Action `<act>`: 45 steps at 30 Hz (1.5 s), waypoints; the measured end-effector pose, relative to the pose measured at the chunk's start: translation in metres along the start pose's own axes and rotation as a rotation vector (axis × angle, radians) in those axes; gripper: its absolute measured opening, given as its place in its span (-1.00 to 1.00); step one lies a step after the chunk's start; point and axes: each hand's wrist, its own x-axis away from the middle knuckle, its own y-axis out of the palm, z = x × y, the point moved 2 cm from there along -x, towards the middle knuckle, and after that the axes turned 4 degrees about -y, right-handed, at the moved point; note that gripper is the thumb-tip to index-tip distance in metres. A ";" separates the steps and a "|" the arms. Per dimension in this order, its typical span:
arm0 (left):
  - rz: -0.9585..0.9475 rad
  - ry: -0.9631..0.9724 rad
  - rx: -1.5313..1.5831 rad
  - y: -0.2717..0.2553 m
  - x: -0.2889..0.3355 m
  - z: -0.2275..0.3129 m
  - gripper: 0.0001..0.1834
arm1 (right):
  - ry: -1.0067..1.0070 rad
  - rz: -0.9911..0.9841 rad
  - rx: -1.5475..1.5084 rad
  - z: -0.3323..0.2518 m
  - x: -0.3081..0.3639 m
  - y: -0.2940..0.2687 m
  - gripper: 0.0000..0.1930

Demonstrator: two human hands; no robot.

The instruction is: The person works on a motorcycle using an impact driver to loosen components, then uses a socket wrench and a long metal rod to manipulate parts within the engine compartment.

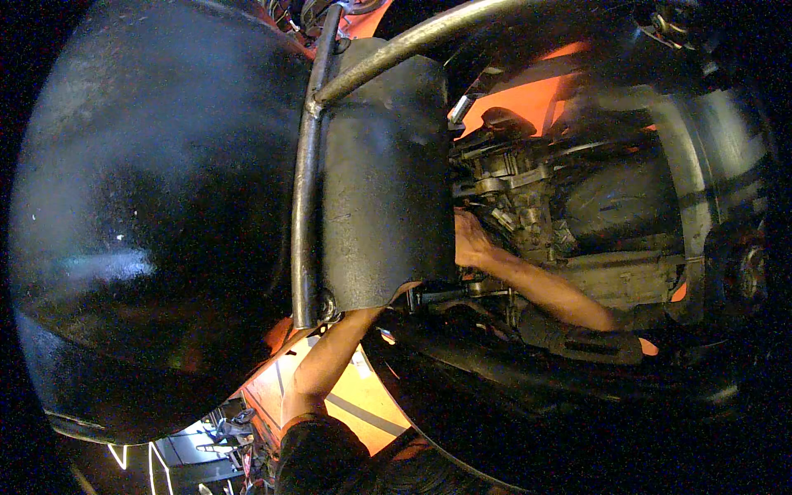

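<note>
I see the underside of a vehicle. A dark grey curved plate [388, 181] hangs in the middle, with a bare metal tube [305, 198] running along its left edge. My left forearm [330, 355] reaches up from below and passes behind the plate's lower edge. The plate hides the left hand and whatever it touches. From the right, my right forearm [553, 289] stretches toward the plate. My right hand [469, 237] is at the plate's right edge, beside greasy mechanical parts [524, 186]; its fingers are out of sight behind the plate.
A large, glossy black rounded body [157, 206] fills the left side. Another metal tube [396, 54] slants across the top. Dark bodywork [495, 371] curves below my right arm. Orange surfaces [536, 103] show through gaps, and cluttered equipment [235, 441] stands at the lower left.
</note>
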 end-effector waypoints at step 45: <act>-0.305 -0.321 1.075 0.016 0.023 0.004 0.39 | 0.381 -0.378 0.180 -0.123 0.037 -0.078 -0.31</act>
